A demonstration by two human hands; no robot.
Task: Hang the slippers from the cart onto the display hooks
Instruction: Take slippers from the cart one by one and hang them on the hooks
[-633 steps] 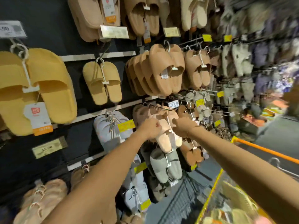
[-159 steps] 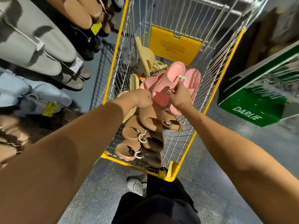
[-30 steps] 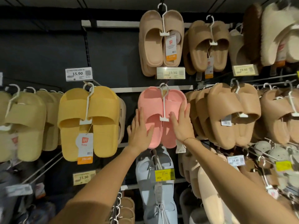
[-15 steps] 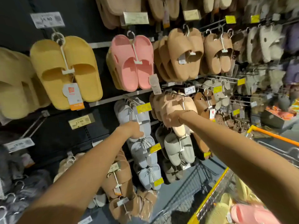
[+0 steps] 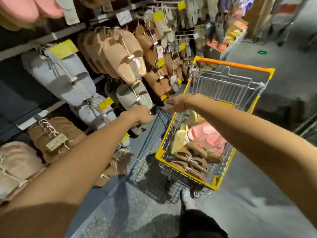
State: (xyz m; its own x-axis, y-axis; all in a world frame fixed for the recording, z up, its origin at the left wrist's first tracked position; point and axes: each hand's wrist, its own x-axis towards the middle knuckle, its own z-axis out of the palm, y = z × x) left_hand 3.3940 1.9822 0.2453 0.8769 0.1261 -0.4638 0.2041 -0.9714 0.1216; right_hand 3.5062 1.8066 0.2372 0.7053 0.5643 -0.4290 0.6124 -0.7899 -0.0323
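Observation:
The wire cart with a yellow rim [image 5: 188, 176] stands on the floor at the right. It holds a pink pair of slippers [image 5: 205, 136], a yellow pair [image 5: 178, 140] and several brown pairs [image 5: 193, 157]. My left hand [image 5: 137, 115] hovers in front of the lower display rows, left of the cart, its fingers loosely curled and holding nothing. Over the cart's near left corner my right hand [image 5: 175, 103] is stretched out with relaxed fingers, also empty. The frame is motion-blurred.
The display wall fills the left side, with hooks of blue-grey slippers [image 5: 65, 78], tan slippers [image 5: 120, 54], brown slippers [image 5: 154, 79] and grey slippers [image 5: 133, 97]. A pink pair [image 5: 25, 9] shows at the top left. My shoe [image 5: 187, 198] stands behind the cart. Grey floor lies to the right.
Both hands have left the pink pair now hanging on its hook and dropped lower. The view has swung down and right, bringing the cart into sight.

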